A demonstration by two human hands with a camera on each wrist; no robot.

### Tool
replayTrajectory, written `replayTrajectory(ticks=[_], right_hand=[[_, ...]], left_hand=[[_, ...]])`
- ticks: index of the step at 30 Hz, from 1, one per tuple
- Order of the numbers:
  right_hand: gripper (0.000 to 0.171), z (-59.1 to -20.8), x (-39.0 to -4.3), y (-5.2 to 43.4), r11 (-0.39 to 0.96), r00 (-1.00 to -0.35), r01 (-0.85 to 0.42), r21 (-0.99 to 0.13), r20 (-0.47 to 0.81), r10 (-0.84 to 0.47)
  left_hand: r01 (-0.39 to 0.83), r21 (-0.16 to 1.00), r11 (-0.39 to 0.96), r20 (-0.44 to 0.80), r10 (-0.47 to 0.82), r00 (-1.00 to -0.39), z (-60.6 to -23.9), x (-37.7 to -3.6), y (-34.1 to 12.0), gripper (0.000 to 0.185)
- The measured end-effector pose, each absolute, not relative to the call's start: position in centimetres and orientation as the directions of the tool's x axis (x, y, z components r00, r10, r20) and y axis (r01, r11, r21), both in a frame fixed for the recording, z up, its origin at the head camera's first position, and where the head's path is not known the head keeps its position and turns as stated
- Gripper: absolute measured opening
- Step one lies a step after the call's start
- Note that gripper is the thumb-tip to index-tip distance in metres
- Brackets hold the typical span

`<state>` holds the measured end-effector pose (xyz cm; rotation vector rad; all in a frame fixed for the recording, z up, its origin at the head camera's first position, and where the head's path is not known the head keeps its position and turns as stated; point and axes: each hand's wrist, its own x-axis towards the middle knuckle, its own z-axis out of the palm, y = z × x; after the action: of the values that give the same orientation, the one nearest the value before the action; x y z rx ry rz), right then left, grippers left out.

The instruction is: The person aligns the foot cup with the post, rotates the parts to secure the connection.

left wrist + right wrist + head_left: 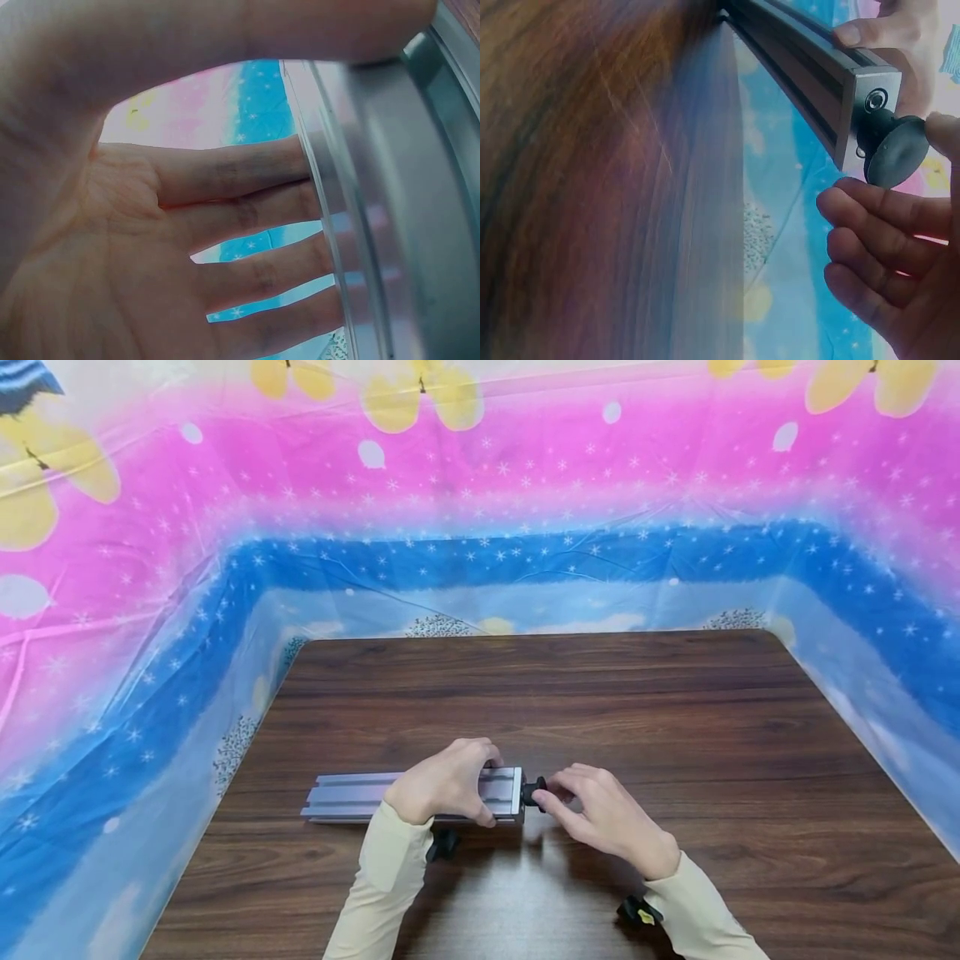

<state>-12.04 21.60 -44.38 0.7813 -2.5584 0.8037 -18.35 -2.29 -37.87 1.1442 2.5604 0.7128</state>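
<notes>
Left hand (444, 783) covers the rail (352, 795); right hand (600, 814) half-hides black knob (531, 792)

- A dark brown wooden table (645, 710) with a visible grain fills the lower middle of the head view; its far corners are rounded.
- A printed plastic sheet (525, 510) stands behind the table and along both its sides.
- The sheet runs from pink with white stars at the top, through a deep blue band, to pale blue at the table's edge.
- Yellow butterflies (420, 397) mark its upper edge.
- Soft light glares off the tabletop near its front.
</notes>
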Motion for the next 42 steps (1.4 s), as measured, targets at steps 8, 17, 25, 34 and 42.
replayTrajectory(ticks=[8,17,25,34,42], right_hand=[[0.026,-44.4,-11.9,21.6,0.711,-0.813,-0.559,-0.426,0.447,-0.372],[0.069,-43.3,-11.9,22.7,0.605,-0.627,-0.753,-0.258,0.559,-0.543],[0.049,-43.6,-12.3,22.5,0.559,-0.571,-0.796,-0.232,0.593,-0.568],[0.029,-44.5,-12.0,22.0,0.621,-0.693,-0.7,-0.353,0.545,-0.472],[0.01,-45.0,-11.6,20.9,0.656,-0.81,-0.567,-0.498,0.483,-0.334]], left_hand=[[0.63,0.518,0.578,-0.027,0.747,-0.664,-37.8,-18.3,-2.4,0.052],[0.632,0.508,0.585,-0.028,0.745,-0.667,-37.6,-18.3,-2.6,0.052],[0.63,0.514,0.582,-0.036,0.749,-0.662,-37.7,-18.2,-2.5,0.053],[0.627,0.519,0.582,-0.033,0.746,-0.665,-37.9,-18.2,-2.5,0.052],[0.623,0.52,0.584,-0.029,0.742,-0.67,-37.8,-18.2,-2.6,0.052]])
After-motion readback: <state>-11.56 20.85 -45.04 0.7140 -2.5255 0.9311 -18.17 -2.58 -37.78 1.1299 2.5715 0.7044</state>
